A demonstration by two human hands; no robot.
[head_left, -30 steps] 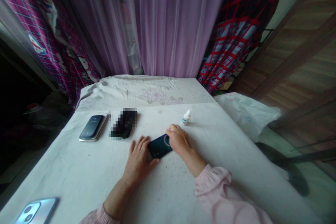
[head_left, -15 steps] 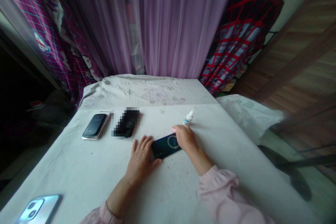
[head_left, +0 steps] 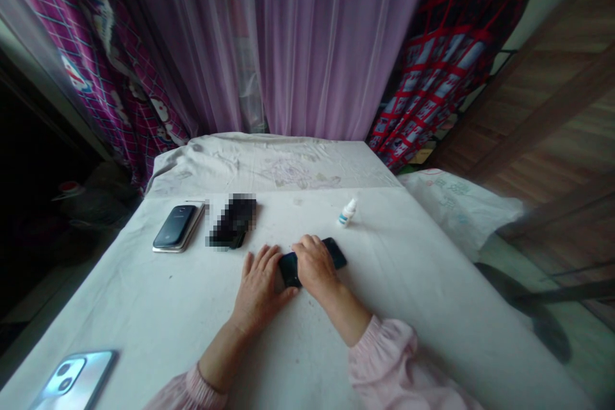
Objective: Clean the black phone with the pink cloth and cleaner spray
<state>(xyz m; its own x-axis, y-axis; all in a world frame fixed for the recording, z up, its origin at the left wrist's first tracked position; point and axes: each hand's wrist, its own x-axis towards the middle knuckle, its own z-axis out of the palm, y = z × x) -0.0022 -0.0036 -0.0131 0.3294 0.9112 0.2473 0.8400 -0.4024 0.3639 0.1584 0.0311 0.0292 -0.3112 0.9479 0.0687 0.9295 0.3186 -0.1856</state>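
A dark phone (head_left: pixel 334 252) lies flat on the white cloth-covered table (head_left: pixel 144 307), in the middle. My left hand (head_left: pixel 259 285) rests flat beside the phone's left end, fingers stretched out, thumb against its near edge. My right hand (head_left: pixel 314 266) lies on top of the phone and covers most of it, fingers bent down onto the screen. A small white dropper bottle (head_left: pixel 348 213) stands just beyond the phone, to the right.
A dark phone on a silver one (head_left: pixel 177 227) and a blurred black object (head_left: pixel 232 222) lie at the left rear. A light blue phone (head_left: pixel 72 379) sits at the near left corner. Purple curtains (head_left: pixel 307 45) hang behind; a chequered cloth (head_left: pixel 432 77) is at right.
My right hand has slid left from the phone's far right end onto its middle, hiding the lit ring on the screen. The left hand has stayed where it was.
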